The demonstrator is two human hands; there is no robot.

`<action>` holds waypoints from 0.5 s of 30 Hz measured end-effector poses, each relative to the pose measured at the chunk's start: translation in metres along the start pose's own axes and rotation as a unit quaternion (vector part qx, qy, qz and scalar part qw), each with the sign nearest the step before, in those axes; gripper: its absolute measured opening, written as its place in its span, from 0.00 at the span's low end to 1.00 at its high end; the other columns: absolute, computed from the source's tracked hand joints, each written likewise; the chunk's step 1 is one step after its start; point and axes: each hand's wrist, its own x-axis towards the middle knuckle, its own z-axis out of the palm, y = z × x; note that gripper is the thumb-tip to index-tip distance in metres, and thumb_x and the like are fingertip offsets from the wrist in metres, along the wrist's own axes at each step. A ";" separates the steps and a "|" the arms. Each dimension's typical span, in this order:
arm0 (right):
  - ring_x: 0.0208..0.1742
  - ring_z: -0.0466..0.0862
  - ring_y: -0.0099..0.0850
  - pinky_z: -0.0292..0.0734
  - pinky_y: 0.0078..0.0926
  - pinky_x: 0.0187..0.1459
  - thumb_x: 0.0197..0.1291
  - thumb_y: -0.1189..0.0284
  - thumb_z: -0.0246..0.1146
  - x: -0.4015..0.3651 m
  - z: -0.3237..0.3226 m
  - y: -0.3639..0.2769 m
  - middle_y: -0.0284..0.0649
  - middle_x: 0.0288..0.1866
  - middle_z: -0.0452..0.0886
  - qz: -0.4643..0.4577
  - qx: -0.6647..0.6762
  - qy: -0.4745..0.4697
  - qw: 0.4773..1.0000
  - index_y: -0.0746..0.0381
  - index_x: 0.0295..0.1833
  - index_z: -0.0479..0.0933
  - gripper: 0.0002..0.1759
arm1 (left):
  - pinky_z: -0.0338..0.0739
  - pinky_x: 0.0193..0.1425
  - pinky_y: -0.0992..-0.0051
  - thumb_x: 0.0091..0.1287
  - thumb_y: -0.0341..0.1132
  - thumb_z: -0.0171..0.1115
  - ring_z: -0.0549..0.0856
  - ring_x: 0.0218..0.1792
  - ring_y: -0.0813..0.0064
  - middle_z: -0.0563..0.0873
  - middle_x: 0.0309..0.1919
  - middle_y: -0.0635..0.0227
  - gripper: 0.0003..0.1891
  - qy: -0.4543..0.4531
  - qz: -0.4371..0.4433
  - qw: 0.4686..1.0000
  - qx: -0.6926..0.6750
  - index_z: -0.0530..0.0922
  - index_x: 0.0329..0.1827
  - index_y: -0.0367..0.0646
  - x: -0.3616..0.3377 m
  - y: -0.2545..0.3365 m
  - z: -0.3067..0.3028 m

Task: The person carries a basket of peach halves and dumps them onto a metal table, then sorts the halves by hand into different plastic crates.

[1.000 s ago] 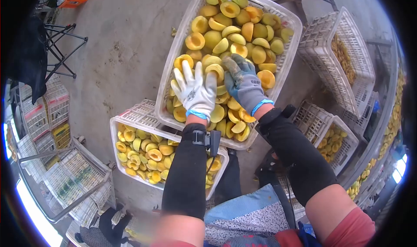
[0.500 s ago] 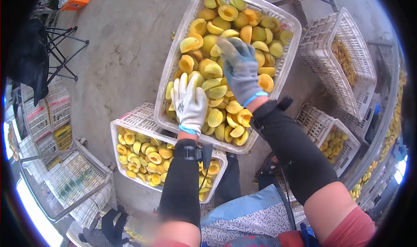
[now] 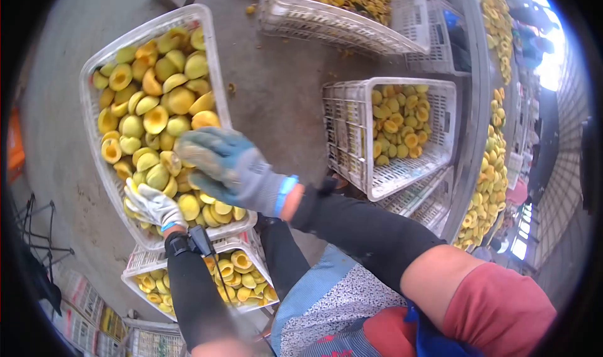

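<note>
White crate (image 3: 217,68) of halved peaches (image 3: 157,118): right hand (image 3: 229,168) flat, fingers extended, above fruit; left hand (image 3: 151,205) at near edge, grip unclear.

Heaped loose in a white slatted plastic crate (image 3: 212,62): yellow pitted peach halves (image 3: 160,118), some cut side up with hollows showing, others skin up. Sits atop a lower crate (image 3: 139,264) of like halves.
</note>
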 end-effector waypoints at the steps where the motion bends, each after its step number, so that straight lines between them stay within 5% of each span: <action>1: 0.63 0.82 0.50 0.78 0.49 0.65 0.61 0.67 0.71 -0.023 -0.037 0.013 0.48 0.65 0.80 -0.009 -0.022 0.038 0.999 0.58 0.65 0.78 0.26 | 0.49 0.84 0.46 0.85 0.54 0.35 0.57 0.82 0.45 0.66 0.81 0.59 0.29 -0.014 0.000 1.000 0.006 0.65 0.82 0.52 0.001 -0.003 -0.002; 4: 0.62 0.83 0.47 0.80 0.42 0.64 0.60 0.76 0.72 -0.105 -0.170 0.049 0.49 0.62 0.82 0.063 -0.139 0.096 0.984 0.59 0.69 0.77 0.30 | 0.56 0.82 0.51 0.84 0.54 0.41 0.64 0.78 0.45 0.70 0.77 0.50 0.30 -0.063 -0.008 0.998 -0.030 0.66 0.80 0.46 0.010 -0.009 -0.012; 6: 0.62 0.83 0.45 0.78 0.37 0.67 0.64 0.76 0.70 -0.180 -0.246 0.091 0.49 0.63 0.82 0.240 -0.228 0.157 0.931 0.63 0.68 0.77 0.26 | 0.63 0.79 0.55 0.82 0.50 0.48 0.71 0.74 0.45 0.74 0.73 0.44 0.29 -0.042 0.088 0.995 0.029 0.70 0.76 0.36 0.023 -0.025 -0.018; 8: 0.63 0.83 0.40 0.76 0.34 0.68 0.70 0.69 0.69 -0.258 -0.319 0.144 0.47 0.62 0.83 0.422 -0.227 0.264 0.837 0.67 0.67 0.76 0.24 | 0.68 0.77 0.56 0.80 0.42 0.54 0.78 0.68 0.47 0.80 0.67 0.43 0.26 0.099 0.122 0.988 -0.009 0.74 0.70 0.29 -0.022 0.100 -0.057; 10: 0.71 0.78 0.51 0.72 0.41 0.70 0.69 0.48 0.65 -0.340 -0.399 0.204 0.56 0.68 0.80 0.600 -0.249 0.243 0.720 0.66 0.73 0.72 0.39 | 0.71 0.76 0.59 0.81 0.39 0.54 0.81 0.67 0.52 0.81 0.67 0.46 0.24 0.060 0.240 0.964 -0.096 0.74 0.70 0.28 -0.074 0.202 -0.068; 12: 0.75 0.74 0.56 0.69 0.43 0.72 0.68 0.38 0.59 -0.398 -0.457 0.252 0.60 0.71 0.77 0.676 -0.291 0.177 0.653 0.65 0.77 0.69 0.47 | 0.73 0.74 0.62 0.81 0.35 0.54 0.82 0.66 0.57 0.82 0.66 0.49 0.22 -0.129 0.259 0.879 -0.378 0.74 0.70 0.28 -0.152 0.300 -0.062; 15: 0.77 0.71 0.57 0.66 0.43 0.74 0.67 0.31 0.52 -0.395 -0.503 0.273 0.63 0.73 0.74 0.688 -0.312 0.098 0.648 0.64 0.79 0.68 0.52 | 0.73 0.74 0.65 0.79 0.31 0.55 0.81 0.66 0.64 0.81 0.67 0.54 0.20 -0.414 0.182 0.738 -0.501 0.74 0.71 0.32 -0.261 0.409 -0.040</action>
